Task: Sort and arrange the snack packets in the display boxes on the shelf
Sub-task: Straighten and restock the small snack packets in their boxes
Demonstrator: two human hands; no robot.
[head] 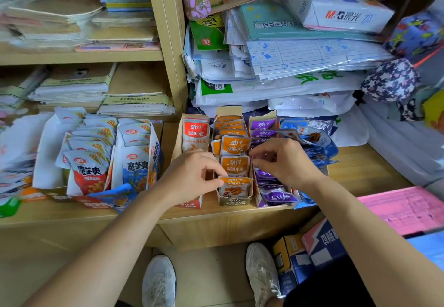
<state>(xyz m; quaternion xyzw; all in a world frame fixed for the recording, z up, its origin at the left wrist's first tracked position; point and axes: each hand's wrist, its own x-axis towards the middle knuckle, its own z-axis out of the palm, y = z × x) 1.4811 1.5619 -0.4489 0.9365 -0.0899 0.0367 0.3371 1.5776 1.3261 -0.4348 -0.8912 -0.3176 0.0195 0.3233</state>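
Our left hand (192,174) pinches the front orange packet (235,182), our right hand (284,160) at three o'clock curls its fingers on something we cannot make out; tugging could topple the orange row (234,147) behind.

Hands x2: left hand (192,174), right hand (286,162). White shoes (159,280) x2. Narrow boxes x3: red box (189,204), orange box (234,201), purple box (270,114). Red packet (195,131) x1. Orange packets (234,165) approx 7; purple packets (276,196), blue packets (314,138) too jumbled to count.
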